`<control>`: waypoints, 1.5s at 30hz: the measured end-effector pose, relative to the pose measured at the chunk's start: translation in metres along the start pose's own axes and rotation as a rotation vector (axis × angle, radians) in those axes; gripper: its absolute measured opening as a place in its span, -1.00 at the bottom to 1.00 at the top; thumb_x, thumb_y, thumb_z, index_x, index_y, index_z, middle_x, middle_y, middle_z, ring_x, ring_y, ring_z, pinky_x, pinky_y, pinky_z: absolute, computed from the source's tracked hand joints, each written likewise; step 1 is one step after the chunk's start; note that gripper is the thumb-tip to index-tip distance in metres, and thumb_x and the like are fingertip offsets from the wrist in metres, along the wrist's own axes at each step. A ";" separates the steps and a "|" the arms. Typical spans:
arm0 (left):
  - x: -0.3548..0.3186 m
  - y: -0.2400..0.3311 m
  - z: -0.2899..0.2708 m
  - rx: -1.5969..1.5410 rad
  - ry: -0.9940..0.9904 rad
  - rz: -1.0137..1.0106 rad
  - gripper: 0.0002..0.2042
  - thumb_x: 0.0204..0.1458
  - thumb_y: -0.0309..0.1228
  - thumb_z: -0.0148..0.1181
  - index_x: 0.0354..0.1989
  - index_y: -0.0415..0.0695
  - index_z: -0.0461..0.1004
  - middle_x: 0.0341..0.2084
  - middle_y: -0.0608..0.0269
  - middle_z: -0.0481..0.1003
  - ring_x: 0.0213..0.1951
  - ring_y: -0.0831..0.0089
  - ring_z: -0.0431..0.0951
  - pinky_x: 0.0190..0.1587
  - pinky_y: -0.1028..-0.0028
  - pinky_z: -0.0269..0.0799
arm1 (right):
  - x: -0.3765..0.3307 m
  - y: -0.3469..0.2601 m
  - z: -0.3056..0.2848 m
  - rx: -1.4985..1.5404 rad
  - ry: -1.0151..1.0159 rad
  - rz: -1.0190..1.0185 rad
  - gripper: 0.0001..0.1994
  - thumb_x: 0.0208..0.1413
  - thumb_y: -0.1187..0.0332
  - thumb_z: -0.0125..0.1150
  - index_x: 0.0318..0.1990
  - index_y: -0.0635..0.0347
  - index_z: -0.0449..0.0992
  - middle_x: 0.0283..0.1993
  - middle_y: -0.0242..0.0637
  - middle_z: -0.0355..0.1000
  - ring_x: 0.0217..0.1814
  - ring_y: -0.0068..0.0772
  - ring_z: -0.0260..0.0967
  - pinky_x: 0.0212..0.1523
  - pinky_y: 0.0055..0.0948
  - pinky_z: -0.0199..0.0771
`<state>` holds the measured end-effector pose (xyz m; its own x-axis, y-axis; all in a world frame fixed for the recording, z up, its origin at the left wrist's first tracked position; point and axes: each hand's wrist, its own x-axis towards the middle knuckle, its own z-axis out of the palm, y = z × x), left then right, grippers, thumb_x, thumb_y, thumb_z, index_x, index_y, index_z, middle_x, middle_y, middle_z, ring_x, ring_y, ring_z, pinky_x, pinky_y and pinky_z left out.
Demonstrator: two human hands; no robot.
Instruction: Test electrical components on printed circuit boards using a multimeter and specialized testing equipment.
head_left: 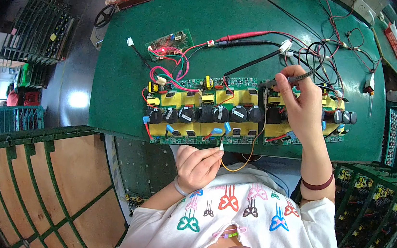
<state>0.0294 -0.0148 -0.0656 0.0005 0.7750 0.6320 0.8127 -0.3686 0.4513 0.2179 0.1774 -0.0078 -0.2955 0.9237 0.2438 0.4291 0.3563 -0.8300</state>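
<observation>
My right hand (300, 96) is closed round a dark pen-shaped probe (288, 79) with a black cable trailing from its rear. Its front end lies over the gap between two circuit boards. My left hand (199, 165) pinches a small pale wire end (221, 147) at the near edge of the left circuit board (232, 97). A thin orange wire (252, 155) curves from near that hand up toward the probe. Yellow sheets, black capacitors and blue parts cover the left board. A similar right circuit board (328, 132) sits partly behind my right hand and forearm.
Beyond the left board lies a small green board (183, 37) with a lit red light and pink wires. Red (241, 34) and black test leads cross the green table (119, 91). Tangled cables lie at the far right. Board racks (362, 223) stand beside the table.
</observation>
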 end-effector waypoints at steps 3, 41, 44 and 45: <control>0.002 -0.002 0.001 0.000 -0.007 0.008 -0.75 -0.24 -0.62 0.47 -0.33 -0.11 0.64 -0.36 0.34 0.62 -0.47 0.41 0.45 -0.37 0.41 0.28 | 0.003 0.003 0.002 -0.021 -0.009 0.004 -0.84 0.24 0.34 0.22 -0.26 0.26 0.47 -0.48 -0.25 0.47 -0.46 -0.39 0.43 -0.48 -0.44 0.33; 0.001 -0.003 -0.003 0.000 0.020 0.040 -0.74 -0.19 -0.52 0.44 -0.26 -0.08 0.63 -0.29 0.42 0.59 -0.43 0.44 0.47 -0.33 0.39 0.30 | 0.007 -0.010 -0.001 -0.019 -0.079 0.130 -0.82 0.29 0.33 0.15 -0.25 0.29 0.44 -0.49 -0.21 0.52 -0.43 -0.40 0.49 -0.37 -0.43 0.40; 0.003 -0.002 -0.003 0.002 0.017 0.042 -0.75 -0.20 -0.52 0.44 -0.27 -0.08 0.63 -0.29 0.42 0.59 -0.43 0.45 0.47 -0.33 0.38 0.30 | 0.007 -0.008 -0.001 0.002 -0.078 0.137 -0.82 0.29 0.33 0.15 -0.25 0.29 0.44 -0.49 -0.20 0.52 -0.43 -0.39 0.50 -0.37 -0.43 0.40; 0.003 -0.002 -0.003 0.000 0.015 0.042 -0.75 -0.20 -0.52 0.44 -0.27 -0.08 0.63 -0.29 0.42 0.59 -0.43 0.45 0.47 -0.33 0.38 0.30 | 0.008 -0.008 -0.001 0.001 -0.077 0.140 -0.82 0.29 0.33 0.15 -0.25 0.29 0.44 -0.49 -0.20 0.52 -0.43 -0.39 0.50 -0.37 -0.43 0.40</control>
<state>0.0257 -0.0131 -0.0630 0.0258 0.7511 0.6597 0.8121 -0.4005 0.4243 0.2133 0.1818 0.0008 -0.2978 0.9507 0.0868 0.4693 0.2249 -0.8539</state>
